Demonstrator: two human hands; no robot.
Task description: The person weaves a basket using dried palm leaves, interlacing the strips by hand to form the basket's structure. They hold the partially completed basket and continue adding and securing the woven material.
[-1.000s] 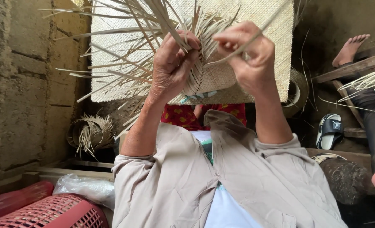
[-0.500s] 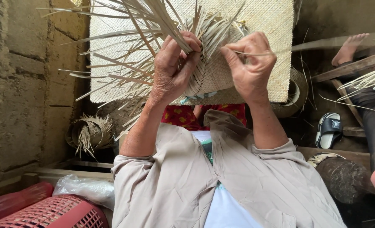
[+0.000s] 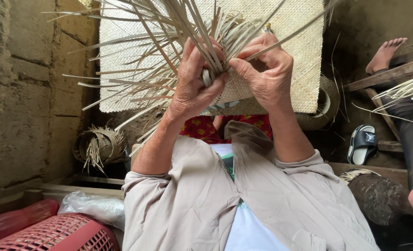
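Head: two hands (image 3: 234, 79), one woven piece (image 3: 243, 88).

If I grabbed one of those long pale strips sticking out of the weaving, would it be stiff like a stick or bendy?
Probably bendy but springy: the loose strips fan out fairly straight, yet curve where the left hand bunches them. They look thin and flat, so likely very light. The right hand pinches one strip, so it seems easy to grip, though thin dry ends may crack.

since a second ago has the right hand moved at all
Yes. The right hand has come down and inward toward the left hand, judged against the flat woven mat behind it; its fingertips now meet the left hand's at the strips.
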